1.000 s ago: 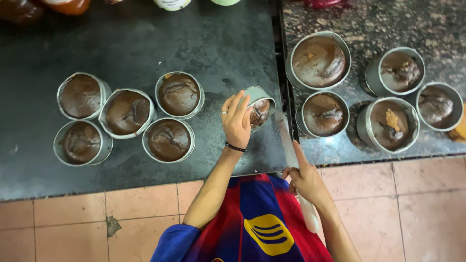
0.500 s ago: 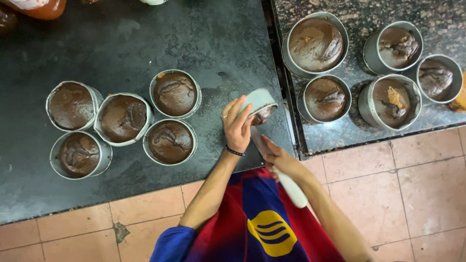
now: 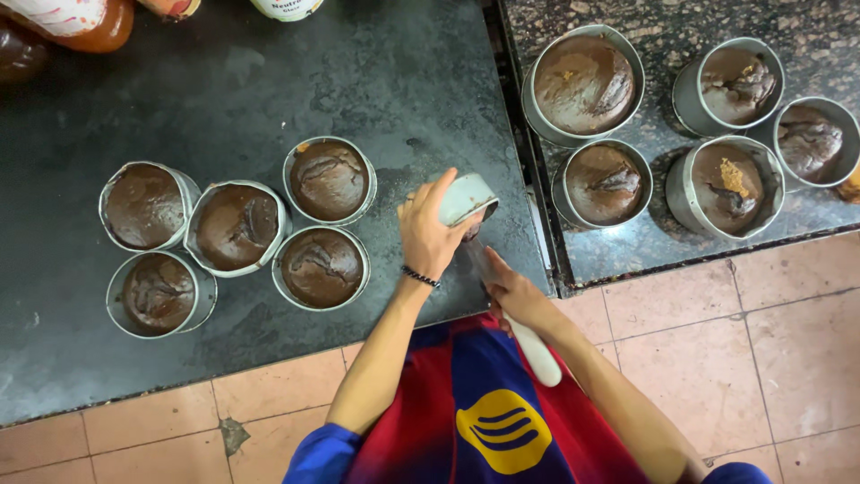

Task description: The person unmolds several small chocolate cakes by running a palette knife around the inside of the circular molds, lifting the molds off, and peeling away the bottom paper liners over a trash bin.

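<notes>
Dark counter (image 3: pixel 269 81): left hand (image 3: pixel 428 235) grips tilted tin (image 3: pixel 466 197); right hand (image 3: pixel 511 291) clutches half-hidden knife (image 3: pixel 533 345).

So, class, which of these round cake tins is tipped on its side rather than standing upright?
The tin in the person's left hand, at the dark counter's front edge. All the others stand upright with their brown cakes facing up.

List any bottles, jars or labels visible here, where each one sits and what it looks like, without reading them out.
Amber-brown bottle with a white printed label: far left edge of the dark counter, lying cut off by the frame.
Dark brown bottle: top left corner, mostly out of view.
Orange-brown container: top edge, only its base showing.
White labelled jar: top edge, centre-left, only a sliver visible.
No screens or signs.
</notes>
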